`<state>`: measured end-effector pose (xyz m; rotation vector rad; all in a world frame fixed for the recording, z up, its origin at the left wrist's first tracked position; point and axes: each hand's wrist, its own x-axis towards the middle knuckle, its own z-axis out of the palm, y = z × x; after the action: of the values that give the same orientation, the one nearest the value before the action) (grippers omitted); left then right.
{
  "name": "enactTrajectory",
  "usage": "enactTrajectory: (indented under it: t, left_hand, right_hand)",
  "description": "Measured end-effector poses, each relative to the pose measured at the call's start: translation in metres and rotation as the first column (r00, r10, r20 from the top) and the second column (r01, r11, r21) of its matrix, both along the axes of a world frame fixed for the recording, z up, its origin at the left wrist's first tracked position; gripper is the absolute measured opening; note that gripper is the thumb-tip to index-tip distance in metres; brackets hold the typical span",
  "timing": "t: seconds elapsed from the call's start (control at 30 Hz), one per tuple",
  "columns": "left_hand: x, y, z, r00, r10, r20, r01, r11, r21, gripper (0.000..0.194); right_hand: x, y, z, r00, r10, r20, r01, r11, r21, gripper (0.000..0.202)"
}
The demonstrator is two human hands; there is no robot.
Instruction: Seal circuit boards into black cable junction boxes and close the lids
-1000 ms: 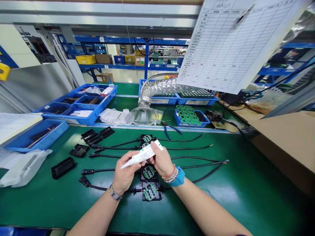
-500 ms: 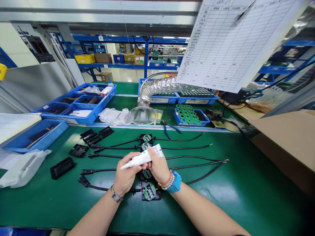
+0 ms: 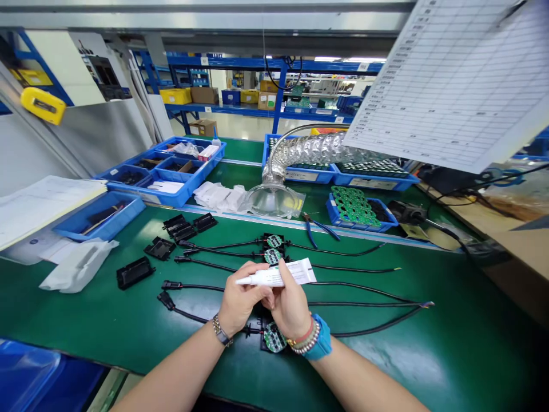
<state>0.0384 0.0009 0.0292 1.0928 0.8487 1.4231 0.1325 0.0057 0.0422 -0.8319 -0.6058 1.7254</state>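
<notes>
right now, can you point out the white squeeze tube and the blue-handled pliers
White squeeze tube (image 3: 270, 278): head view, on its printed body
Blue-handled pliers (image 3: 326, 229): head view, on the right-hand handle

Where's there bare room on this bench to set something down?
The green mat is bare at the near left, between the plugs and the blue bin, and at right, between the cable ends and the cardboard. It's crowded around the left hand and right hand, with circuit boards and cables.
</notes>
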Motion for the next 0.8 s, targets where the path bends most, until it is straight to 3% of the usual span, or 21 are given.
enactTrajectory:
  t: [0.1,0.2,0.23,0.3,0.37,0.4,0.5,0.6,0.8]
  left_hand:
    - [0.003,-0.001,0.002,0.993,0.041,-0.108,-0.039,0.999,0.019,0.049]
    - [0.006,-0.008,0.003,0.931,0.016,-0.365,0.054,0.982,0.182,0.044]
    - [0.007,-0.011,0.003,0.882,0.024,-0.471,0.124,0.951,0.282,0.038]
    - [0.008,-0.016,0.002,0.764,0.098,-0.637,0.297,0.824,0.483,0.027]
    - [0.008,-0.021,0.0,0.668,0.209,-0.714,0.435,0.668,0.603,0.024]
    - [0.009,-0.022,-0.001,0.632,0.254,-0.732,0.476,0.618,0.626,0.024]
    - [0.009,-0.023,-0.002,0.587,0.307,-0.749,0.512,0.576,0.637,0.022]
    - [0.009,-0.022,-0.002,0.597,0.309,-0.74,0.494,0.586,0.642,0.021]
    - [0.008,-0.021,-0.004,0.581,0.309,-0.753,0.505,0.588,0.631,0.021]
  right_hand:
    - [0.014,0.018,0.014,0.99,-0.03,0.136,0.022,0.998,0.059,0.054]
    - [0.048,0.056,0.032,0.882,-0.219,0.418,0.075,0.939,0.334,0.055]
    - [0.06,0.07,0.037,0.789,-0.328,0.519,0.084,0.895,0.438,0.053]
    - [0.08,0.095,0.041,0.55,-0.438,0.711,-0.05,0.833,0.551,0.051]
    - [0.092,0.113,0.04,0.31,-0.483,0.819,-0.251,0.789,0.56,0.052]
    - [0.095,0.119,0.038,0.207,-0.502,0.84,-0.344,0.766,0.543,0.054]
    - [0.096,0.129,0.03,-0.02,-0.556,0.831,-0.538,0.707,0.459,0.057]
    - [0.094,0.135,0.022,-0.125,-0.546,0.829,-0.606,0.704,0.372,0.06]
    - [0.093,0.143,0.014,-0.188,-0.515,0.836,-0.625,0.719,0.303,0.067]
